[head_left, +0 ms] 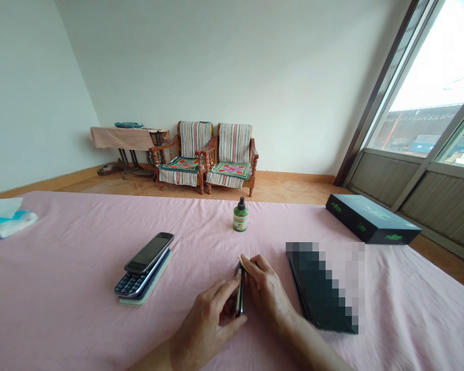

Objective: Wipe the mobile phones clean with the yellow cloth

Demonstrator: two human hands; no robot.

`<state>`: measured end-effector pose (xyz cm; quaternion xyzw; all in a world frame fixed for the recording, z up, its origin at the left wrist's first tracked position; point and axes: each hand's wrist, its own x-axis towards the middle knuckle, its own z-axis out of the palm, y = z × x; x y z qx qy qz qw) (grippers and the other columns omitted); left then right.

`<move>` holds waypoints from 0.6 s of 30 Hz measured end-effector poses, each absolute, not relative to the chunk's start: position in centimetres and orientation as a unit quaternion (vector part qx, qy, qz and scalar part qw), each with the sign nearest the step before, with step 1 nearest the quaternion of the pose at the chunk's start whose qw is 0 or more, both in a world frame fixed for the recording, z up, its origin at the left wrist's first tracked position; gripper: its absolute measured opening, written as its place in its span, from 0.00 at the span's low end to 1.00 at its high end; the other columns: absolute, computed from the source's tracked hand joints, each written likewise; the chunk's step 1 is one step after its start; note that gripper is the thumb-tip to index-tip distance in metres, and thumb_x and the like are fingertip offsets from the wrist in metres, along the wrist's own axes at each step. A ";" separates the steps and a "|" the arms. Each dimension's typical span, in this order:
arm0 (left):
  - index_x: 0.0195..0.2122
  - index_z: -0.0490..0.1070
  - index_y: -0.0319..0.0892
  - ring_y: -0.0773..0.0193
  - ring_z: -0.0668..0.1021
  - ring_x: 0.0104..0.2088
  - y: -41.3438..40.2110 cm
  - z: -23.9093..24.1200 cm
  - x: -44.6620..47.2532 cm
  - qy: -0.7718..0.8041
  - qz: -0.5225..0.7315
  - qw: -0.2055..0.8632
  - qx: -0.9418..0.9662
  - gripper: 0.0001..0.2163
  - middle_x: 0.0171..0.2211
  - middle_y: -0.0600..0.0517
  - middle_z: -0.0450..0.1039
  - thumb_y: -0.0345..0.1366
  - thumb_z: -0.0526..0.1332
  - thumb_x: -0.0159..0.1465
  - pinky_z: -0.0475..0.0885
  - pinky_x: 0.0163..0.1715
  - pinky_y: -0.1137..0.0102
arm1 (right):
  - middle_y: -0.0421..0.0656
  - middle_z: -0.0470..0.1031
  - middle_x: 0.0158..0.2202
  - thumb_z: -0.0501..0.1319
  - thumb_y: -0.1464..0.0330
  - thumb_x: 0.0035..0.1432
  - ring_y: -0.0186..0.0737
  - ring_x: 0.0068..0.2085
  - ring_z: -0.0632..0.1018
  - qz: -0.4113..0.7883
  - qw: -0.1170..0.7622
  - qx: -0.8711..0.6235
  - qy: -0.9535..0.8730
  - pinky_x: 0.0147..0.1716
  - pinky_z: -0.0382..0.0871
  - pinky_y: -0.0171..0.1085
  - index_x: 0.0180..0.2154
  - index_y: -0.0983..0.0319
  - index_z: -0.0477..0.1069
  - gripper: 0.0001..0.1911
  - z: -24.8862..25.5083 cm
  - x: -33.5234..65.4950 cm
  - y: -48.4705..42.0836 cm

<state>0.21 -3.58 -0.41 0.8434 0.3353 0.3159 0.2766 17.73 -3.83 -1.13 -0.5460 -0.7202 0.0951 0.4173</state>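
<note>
Over the pink cloth (112,340), between the stacked phones (149,255) and a partly pixelated black case (313,288), the left hand (209,317) grips a slim dark device (240,298) on edge while the right hand (268,291) pinches a pale scrap (243,262) against its far end.

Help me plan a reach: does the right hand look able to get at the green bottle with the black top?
Probably yes: only pink cloth seems to lie between the right hand and bottle, though that hand is busy at the slim dark device.
</note>
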 end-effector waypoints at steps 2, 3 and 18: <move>0.58 0.63 0.47 0.57 0.76 0.47 -3.5 -0.7 0.1 0.331 0.320 0.268 0.846 0.30 0.48 0.49 0.73 0.24 0.64 0.54 0.72 0.51 0.63 | 0.45 0.71 0.33 0.50 0.78 0.61 0.36 0.31 0.74 0.100 0.431 -0.541 -0.715 0.31 0.70 0.32 0.55 0.63 0.69 0.22 -1.5 18.1 -3.3; 0.58 0.63 0.47 0.56 0.76 0.48 -3.5 -0.8 0.1 0.331 0.319 0.267 0.847 0.30 0.49 0.49 0.73 0.24 0.63 0.54 0.72 0.51 0.62 | 0.45 0.71 0.33 0.50 0.77 0.61 0.35 0.31 0.74 0.102 0.437 -0.534 -0.716 0.31 0.70 0.31 0.55 0.63 0.69 0.22 -1.6 18.2 -3.2; 0.56 0.63 0.47 0.61 0.77 0.38 -3.7 -0.3 0.3 0.363 0.318 0.309 0.820 0.31 0.42 0.53 0.75 0.20 0.64 0.51 0.74 0.41 0.68 | 0.45 0.71 0.34 0.49 0.80 0.56 0.37 0.32 0.74 0.079 0.401 -0.537 -0.737 0.32 0.70 0.33 0.49 0.61 0.72 0.23 -0.9 17.1 -5.3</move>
